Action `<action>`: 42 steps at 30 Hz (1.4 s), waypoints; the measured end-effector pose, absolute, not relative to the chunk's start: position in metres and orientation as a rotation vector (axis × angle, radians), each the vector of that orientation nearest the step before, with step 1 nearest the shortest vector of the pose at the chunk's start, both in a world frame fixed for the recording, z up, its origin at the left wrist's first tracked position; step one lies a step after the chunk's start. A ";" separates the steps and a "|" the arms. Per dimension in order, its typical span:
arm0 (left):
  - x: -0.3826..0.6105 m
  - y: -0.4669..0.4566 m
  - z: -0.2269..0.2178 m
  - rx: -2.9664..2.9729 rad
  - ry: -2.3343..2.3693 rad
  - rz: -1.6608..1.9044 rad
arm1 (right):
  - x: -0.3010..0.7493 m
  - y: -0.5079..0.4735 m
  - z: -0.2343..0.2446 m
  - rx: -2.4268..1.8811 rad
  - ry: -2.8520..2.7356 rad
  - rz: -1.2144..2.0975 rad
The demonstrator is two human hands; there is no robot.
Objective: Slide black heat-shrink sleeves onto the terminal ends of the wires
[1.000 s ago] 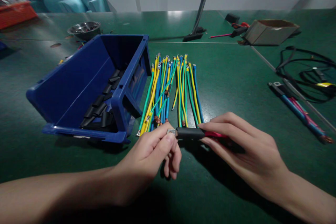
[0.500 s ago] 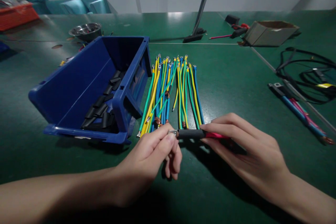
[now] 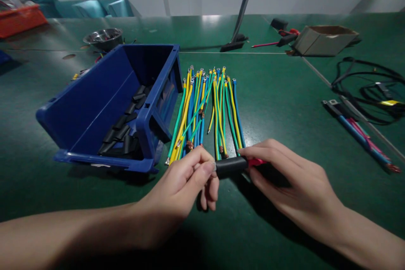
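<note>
Between my hands lies a red cable point(image 3: 257, 162) with a black sleeve point(image 3: 231, 167) around its lugged end. My left hand point(image 3: 190, 179) pinches the metal lug point(image 3: 215, 166) between thumb and forefinger, covering most of it. At the other side, my right hand point(image 3: 287, 177) has thumb and fingers closed on the red cable, just by the sleeve's right end; the rest of the cable is hidden by that hand. Just beyond lie several yellow, green and blue cables point(image 3: 218, 114) with metal lugs at their far ends.
A blue bin point(image 3: 91, 93) with short black sleeves point(image 3: 120, 128) stands at left. Finished-looking blue and red cables point(image 3: 360, 133) lie at right, near a coiled black cord point(image 3: 354, 88). Farther back are a metal bowl point(image 3: 104, 39), a stand point(image 3: 234, 44) and a cardboard box point(image 3: 325, 42).
The black sleeve now covers more of the lug, and the lug shows less beyond my left fingers. Both hands have shifted only slightly.
</note>
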State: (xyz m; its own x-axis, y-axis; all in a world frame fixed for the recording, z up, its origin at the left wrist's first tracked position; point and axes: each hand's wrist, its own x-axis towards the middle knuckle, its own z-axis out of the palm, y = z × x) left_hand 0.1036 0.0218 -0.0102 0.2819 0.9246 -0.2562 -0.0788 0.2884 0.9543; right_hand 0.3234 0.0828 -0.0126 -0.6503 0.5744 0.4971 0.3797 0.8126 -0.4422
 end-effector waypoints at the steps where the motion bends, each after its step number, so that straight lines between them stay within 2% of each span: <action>1: 0.103 0.021 -0.010 1.041 1.048 0.869 | 0.323 0.082 -0.013 -0.686 -2.360 0.405; 42: 0.100 0.022 -0.010 1.122 1.048 0.810 | 0.327 0.086 -0.009 -0.702 -2.341 0.572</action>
State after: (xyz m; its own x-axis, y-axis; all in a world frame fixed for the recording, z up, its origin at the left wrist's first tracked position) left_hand 0.1004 0.0216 -0.0097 0.3224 0.9145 -0.2444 -0.0056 0.2601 0.9656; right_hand 0.3266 0.0857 -0.0087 -0.6655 0.6061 0.4356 0.3369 0.7647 -0.5493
